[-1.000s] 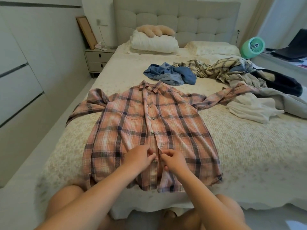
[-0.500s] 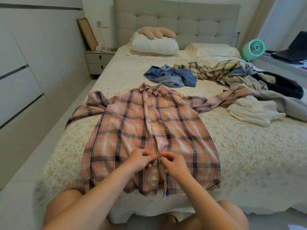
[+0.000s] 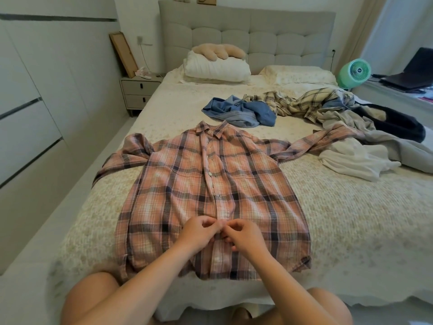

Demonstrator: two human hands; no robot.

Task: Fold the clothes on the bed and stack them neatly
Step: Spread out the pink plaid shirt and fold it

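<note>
Bed [image 3: 328,219]; shirt [image 3: 187,184] placket under hand [image 3: 199,233]

Soft matt woven cloth plaid shirt [image 3: 210,195] lies on a textured quilted bedspread [image 3: 351,219].

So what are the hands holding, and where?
Both the left hand and right hand pinch the pink plaid shirt at its button strip, near the bottom hem.

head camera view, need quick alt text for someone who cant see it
Two hands, left hand and right hand, meet at the button strip low on a pink plaid shirt, pinching it; the shirt lies flat, front up, on a bed. Behind it sits a heap of unfolded clothes, with pillows by the headboard.
</note>
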